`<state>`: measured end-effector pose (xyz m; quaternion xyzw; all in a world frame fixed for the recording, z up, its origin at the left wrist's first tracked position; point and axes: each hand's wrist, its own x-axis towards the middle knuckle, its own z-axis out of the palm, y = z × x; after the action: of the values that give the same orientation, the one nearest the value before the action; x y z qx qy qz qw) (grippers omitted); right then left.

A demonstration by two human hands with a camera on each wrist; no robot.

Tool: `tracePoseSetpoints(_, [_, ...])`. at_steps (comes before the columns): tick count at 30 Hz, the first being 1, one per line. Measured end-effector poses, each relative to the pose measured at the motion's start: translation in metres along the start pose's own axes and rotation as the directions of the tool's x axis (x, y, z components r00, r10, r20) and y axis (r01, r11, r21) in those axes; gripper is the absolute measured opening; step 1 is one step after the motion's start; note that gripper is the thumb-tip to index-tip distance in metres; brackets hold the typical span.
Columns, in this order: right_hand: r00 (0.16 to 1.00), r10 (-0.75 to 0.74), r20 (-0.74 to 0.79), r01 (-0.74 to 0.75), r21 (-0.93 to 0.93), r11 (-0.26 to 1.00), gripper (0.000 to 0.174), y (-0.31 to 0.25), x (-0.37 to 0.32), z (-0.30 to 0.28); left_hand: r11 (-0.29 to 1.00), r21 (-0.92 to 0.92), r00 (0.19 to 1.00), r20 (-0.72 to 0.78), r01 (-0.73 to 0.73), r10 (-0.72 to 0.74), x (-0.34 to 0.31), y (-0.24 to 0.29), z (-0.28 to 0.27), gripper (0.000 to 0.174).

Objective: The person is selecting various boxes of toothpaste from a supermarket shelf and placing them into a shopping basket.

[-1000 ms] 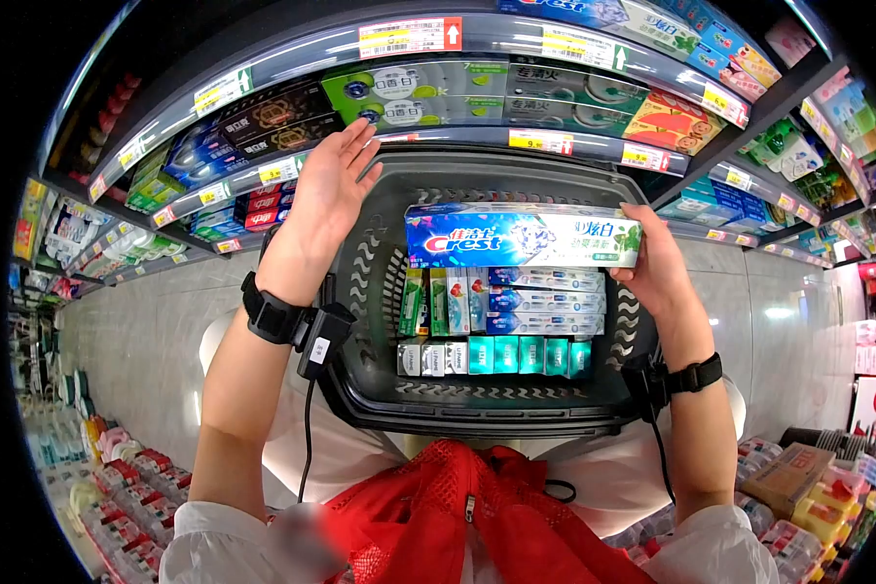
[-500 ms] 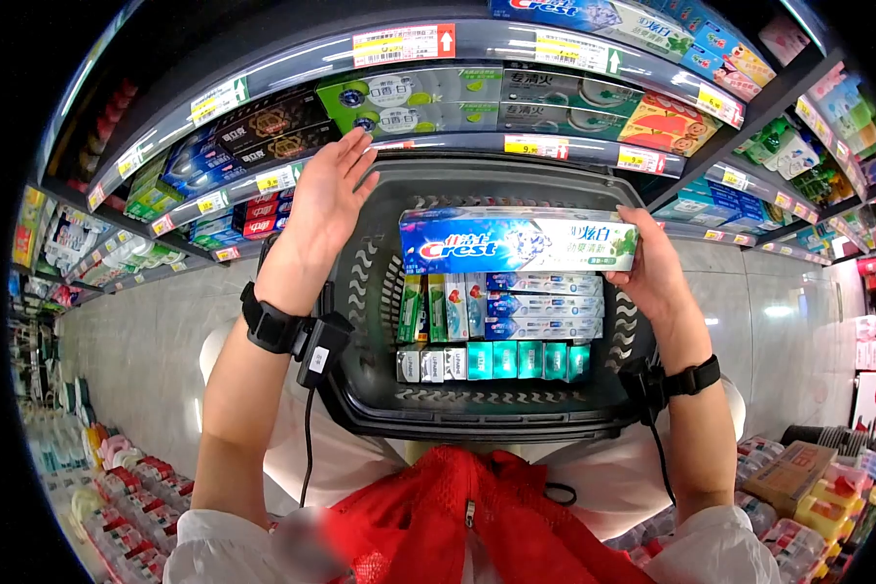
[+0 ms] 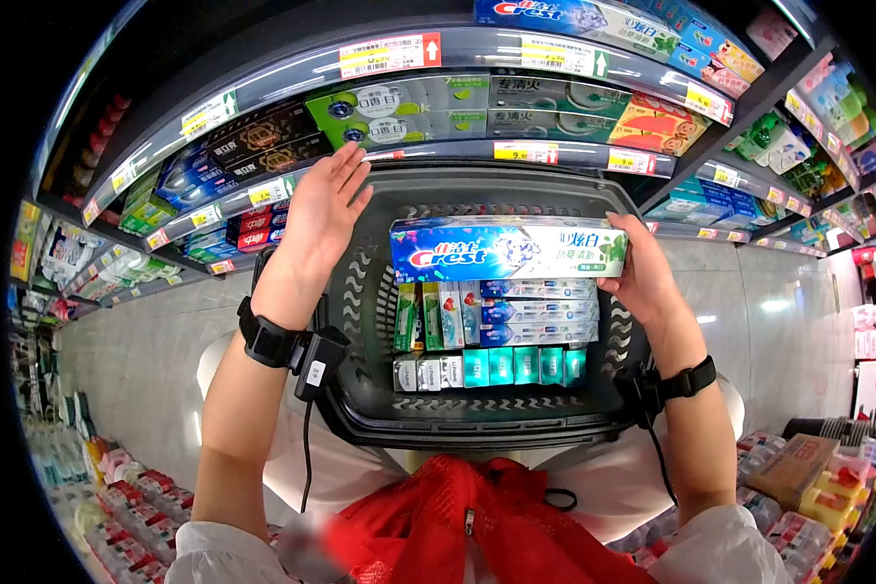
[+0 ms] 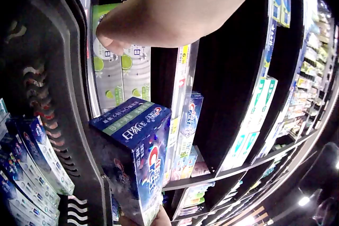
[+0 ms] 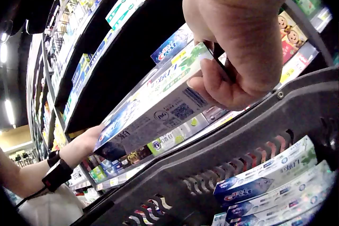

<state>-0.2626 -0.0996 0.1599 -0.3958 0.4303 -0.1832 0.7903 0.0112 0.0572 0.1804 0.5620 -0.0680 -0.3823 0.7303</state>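
My right hand (image 3: 649, 277) grips the right end of a blue-and-white Crest toothpaste box (image 3: 506, 249), thumb on the near side. The box lies crosswise above the black shopping basket (image 3: 457, 428), overlapping its far part in the head view. In the right wrist view, the curled fingers (image 5: 214, 80) wrap the box end, where a printed code shows. My left hand (image 3: 323, 209) holds nothing; its fingers are extended, palm up, over the basket's far left corner, close to green toothpaste boxes (image 3: 389, 109) on the shelf. The left wrist view shows the box's other end (image 4: 132, 122).
Inside the basket sit blue-and-white boxes (image 3: 538, 311), green ones (image 3: 406, 316), teal ones (image 3: 526, 366) and silver ones (image 3: 428, 375). Beyond its far rim runs a shelf edge with price tags (image 3: 526, 152). Packaged goods (image 3: 136, 506) stand at lower left, a cardboard carton (image 3: 793, 467) at lower right.
The head view has shifted slightly, so shelf, basket and hands appear lower and further left. The left fingertips sit a little nearer the green boxes' bottom edge. The right hand keeps its hold.
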Motion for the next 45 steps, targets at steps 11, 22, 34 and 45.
tracePoseSetpoints(11, [0.997, 0.06, 0.049, -0.06, -0.011, 0.998, 0.022, -0.0009, 0.0022, -0.0039, 1.0, -0.009, 1.0, 0.007, 0.009, -0.009, 0.0004, -0.0011, 0.0007, 0.04])
tracePoseSetpoints(22, [0.998, 0.025, 0.064, -0.023, -0.031, 0.999, 0.023, -0.0004, 0.0033, -0.0037, 1.0, 0.008, 1.0, 0.018, 0.011, -0.011, 0.0014, -0.0026, -0.0002, 0.041])
tracePoseSetpoints(34, [0.999, -0.039, 0.019, 0.04, -0.082, 0.996, 0.024, -0.0016, -0.0018, 0.0014, 1.0, 0.007, 0.999, 0.027, 0.019, -0.02, 0.0023, -0.005, -0.0009, 0.041])
tracePoseSetpoints(45, [1.0, 0.024, 0.002, -0.024, -0.045, 0.999, 0.022, -0.0013, -0.0019, 0.0024, 0.999, 0.035, 0.999, 0.035, 0.017, -0.018, -0.0018, -0.0067, 0.0037, 0.041])
